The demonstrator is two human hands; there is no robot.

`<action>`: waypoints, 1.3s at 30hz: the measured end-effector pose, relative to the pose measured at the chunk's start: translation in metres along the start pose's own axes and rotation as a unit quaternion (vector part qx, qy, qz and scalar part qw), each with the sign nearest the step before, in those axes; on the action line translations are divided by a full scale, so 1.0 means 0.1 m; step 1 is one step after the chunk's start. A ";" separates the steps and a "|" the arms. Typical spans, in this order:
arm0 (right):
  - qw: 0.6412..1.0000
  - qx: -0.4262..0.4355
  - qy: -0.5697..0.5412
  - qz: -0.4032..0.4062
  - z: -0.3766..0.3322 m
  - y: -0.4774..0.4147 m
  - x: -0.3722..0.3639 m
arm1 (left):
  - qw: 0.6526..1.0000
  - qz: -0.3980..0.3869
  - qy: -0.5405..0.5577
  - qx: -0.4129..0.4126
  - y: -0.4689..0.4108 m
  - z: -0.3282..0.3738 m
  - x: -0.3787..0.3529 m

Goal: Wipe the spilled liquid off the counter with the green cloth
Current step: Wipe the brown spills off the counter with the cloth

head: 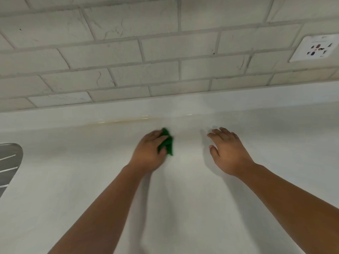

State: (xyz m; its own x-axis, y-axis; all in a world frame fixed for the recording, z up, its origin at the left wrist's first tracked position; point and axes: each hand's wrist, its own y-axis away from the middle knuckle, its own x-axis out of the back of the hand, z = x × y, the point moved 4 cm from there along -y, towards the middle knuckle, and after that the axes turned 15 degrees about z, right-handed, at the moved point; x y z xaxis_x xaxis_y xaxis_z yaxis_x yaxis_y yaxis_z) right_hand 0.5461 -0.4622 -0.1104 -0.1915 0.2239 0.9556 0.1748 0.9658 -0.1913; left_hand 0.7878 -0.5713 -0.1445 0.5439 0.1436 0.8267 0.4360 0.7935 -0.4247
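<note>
Two grips are stretched out over the smooth, pale white surface (88, 195), which fills everything nearest me. At the left edge, level with the wrists, sits a corner of a ribbed grey metal draining board (9, 162), well apart from either grip.

The left grip (147, 154) lies palm down with its fingers curled over the small, bunched-up dark green cloth (167, 144), holding it pressed against the surface. The cloth pokes out from under the fingertips on the side towards the other grip, and this grip looks slightly blurred. The right grip (229, 153) is near it but apart, palm down, with fingers spread and relaxed, holding nothing. A soft shadow lies beneath it, and I cannot tell whether it rests on the surface or floats just above.

Just beyond the cloth, and not touching it, a thin yellowish-brown streak of spilled liquid (126, 121) runs along the seam where the surface meets its low white upstand (238, 99). A few bright glints show along the streak. Above the upstand rises the wall of off-white, marble-veined brick-pattern tiles (128, 52) with grey grout. Far right on that wall is a white square socket plate (315, 48).
</note>
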 end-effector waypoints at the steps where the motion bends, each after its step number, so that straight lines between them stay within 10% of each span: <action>1: 1.000 0.002 -0.004 0.000 0.00 0.00 0.00 | 0.999 0.033 -0.023 0.034 0.12 -0.20 0.17; 10: 0.999 0.046 -0.017 0.001 -0.13 -0.21 -0.08 | 0.891 0.088 -0.220 0.388 0.39 -2.07 1.06; 21: 0.998 0.050 -0.041 0.011 -0.34 -0.32 -0.12 | 0.934 0.057 -0.219 0.276 -0.47 -1.18 0.23; 27: 0.999 0.032 -0.035 0.007 -0.39 -0.27 -0.10 | 0.992 0.006 -0.079 0.095 -0.63 -0.07 -0.29; 30: 0.999 0.028 -0.037 0.014 -0.48 -0.22 -0.10 | 0.985 -0.042 0.108 0.132 -0.69 0.12 -0.19; 35: 0.996 0.013 -0.083 0.024 -0.86 -0.18 -0.21 | 0.764 -0.030 0.464 0.448 -0.47 -0.07 0.13; 39: 0.993 0.028 -0.110 0.013 -1.44 -0.27 -0.49 | 0.855 0.033 0.331 0.398 -0.38 -0.65 0.37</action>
State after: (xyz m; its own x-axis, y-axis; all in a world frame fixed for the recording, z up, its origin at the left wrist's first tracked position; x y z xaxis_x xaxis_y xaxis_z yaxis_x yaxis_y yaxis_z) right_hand 0.6898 -0.5180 -0.1194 -0.3957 0.2668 0.8788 0.1305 0.9635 -0.2337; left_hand 0.8380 -0.6348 -0.1223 0.9502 0.0460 0.3082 -0.0939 0.9853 0.1424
